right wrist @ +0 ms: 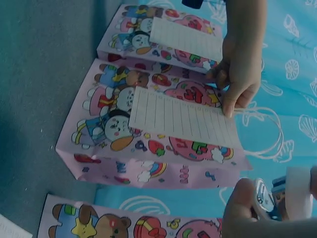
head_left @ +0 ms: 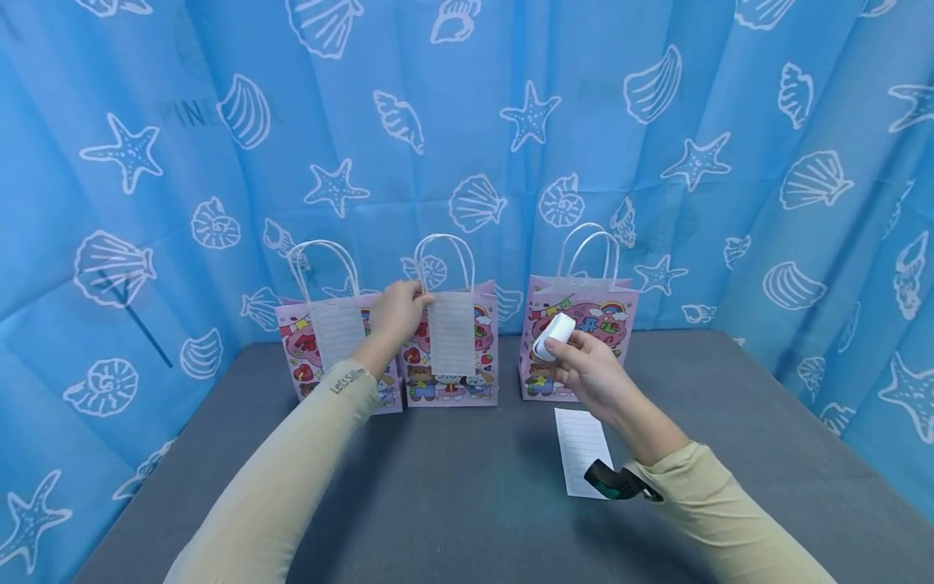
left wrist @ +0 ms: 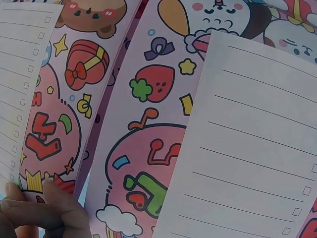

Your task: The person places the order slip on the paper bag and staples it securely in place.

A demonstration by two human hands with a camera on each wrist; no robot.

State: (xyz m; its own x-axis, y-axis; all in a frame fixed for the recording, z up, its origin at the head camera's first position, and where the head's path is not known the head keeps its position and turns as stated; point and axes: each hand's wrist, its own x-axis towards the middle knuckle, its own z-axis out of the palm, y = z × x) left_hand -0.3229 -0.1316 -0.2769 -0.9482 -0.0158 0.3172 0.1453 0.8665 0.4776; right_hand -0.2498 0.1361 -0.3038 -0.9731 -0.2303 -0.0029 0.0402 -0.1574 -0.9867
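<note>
My left hand point(head_left: 397, 315) pinches the top edge of the middle pink gift bag point(head_left: 485, 357) at the upper left corner of a lined paper sheet point(head_left: 452, 337). The thumb lies on the sheet's front; the other fingers are partly hidden behind the bag's edge, as the right wrist view shows. The sheet hangs over the bag's cartoon print. In my right hand point(head_left: 589, 369) is a small white stapler point(head_left: 558, 331), held between thumb and fingers in front of the right gift bag point(head_left: 616, 324), apart from the middle one. Only part of that hand shows in the right wrist view.
To the left stands a similar gift bag point(head_left: 302, 349) with a lined sheet point(head_left: 339, 331) on its front. Another lined sheet point(head_left: 580, 446) lies on the grey table point(head_left: 452, 495) below the right bag. A blue seashell curtain point(head_left: 467, 122) hangs behind.
</note>
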